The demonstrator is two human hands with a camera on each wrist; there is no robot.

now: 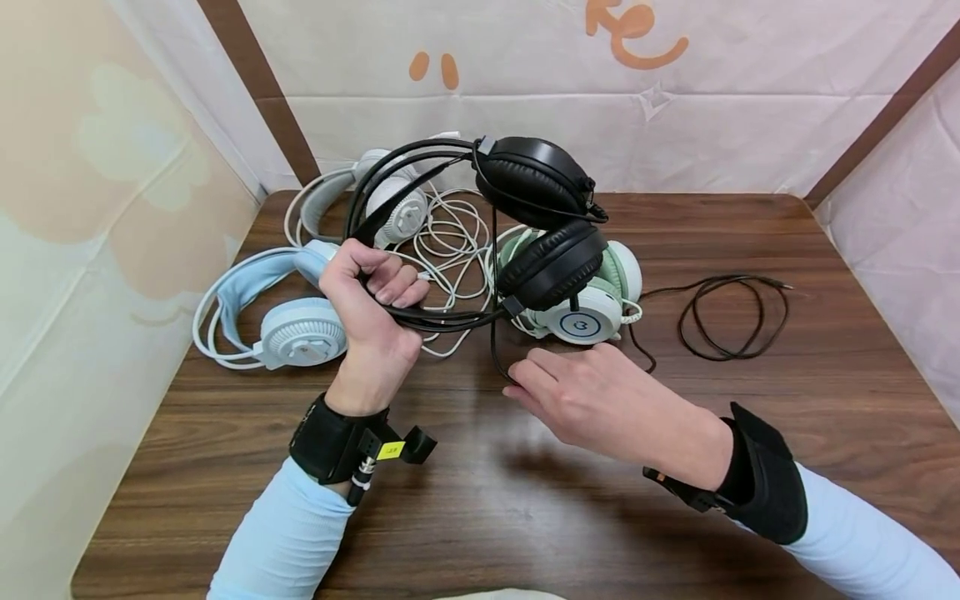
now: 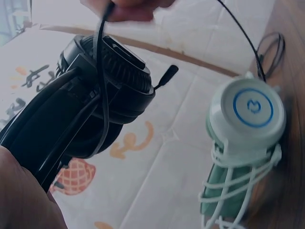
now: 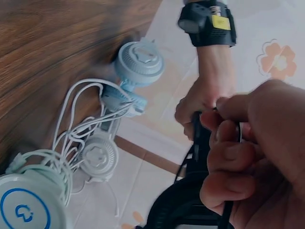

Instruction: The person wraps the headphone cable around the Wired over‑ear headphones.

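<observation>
My left hand [image 1: 375, 308] grips the headband of a pair of black headphones [image 1: 551, 179] and holds it up above the table. Both padded ear cups hang to the right of that hand; a small microphone boom [image 2: 167, 75] sticks out in the left wrist view. In my right hand [image 1: 592, 400] the thin black cable [image 1: 493, 333] of these headphones is pinched between thumb and fingers, below the ear cups. The cable's far end lies in a loose coil [image 1: 738, 317] on the table at the right.
Light blue headphones [image 1: 303, 332] lie at the left, white headphones [image 1: 405, 218] behind them. White and green headphones [image 1: 581, 321], wrapped in their cable, sit under the black pair. Tangled white cables [image 1: 453, 242] spread between them. Printed cloth walls [image 1: 480, 125] enclose the wooden table [image 1: 465, 500].
</observation>
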